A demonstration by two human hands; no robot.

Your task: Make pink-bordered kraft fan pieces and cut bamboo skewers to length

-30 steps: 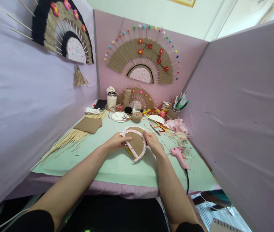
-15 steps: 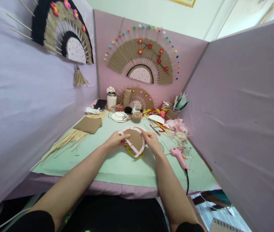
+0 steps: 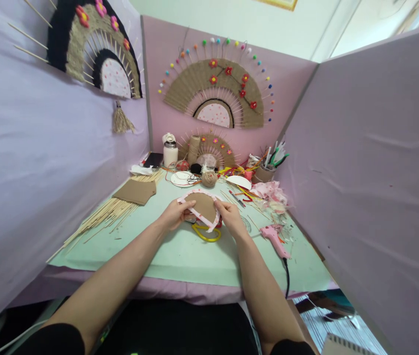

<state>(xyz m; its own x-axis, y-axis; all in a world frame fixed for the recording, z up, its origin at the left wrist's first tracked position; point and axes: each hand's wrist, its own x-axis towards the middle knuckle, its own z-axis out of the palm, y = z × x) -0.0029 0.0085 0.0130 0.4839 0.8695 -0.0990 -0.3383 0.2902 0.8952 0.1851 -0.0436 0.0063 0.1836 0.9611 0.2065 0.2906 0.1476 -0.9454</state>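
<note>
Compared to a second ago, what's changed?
The cardboard half-circle moved up in view and turned, its straight edge nearer level, uncovering more of the yellow loop. Left hand and right hand both kept their grip. Glue gun and sticks stayed put.

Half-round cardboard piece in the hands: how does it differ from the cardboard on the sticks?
The half-round piece has one curved and one straight edge; the loose cardboard is roughly four-sided. The half-round piece is bordered with pale patterned fabric; the loose cardboard's edges are bare. The left hand and right hand hold the half-round piece; the loose cardboard lies on sticks. Both show brown faces.
</note>
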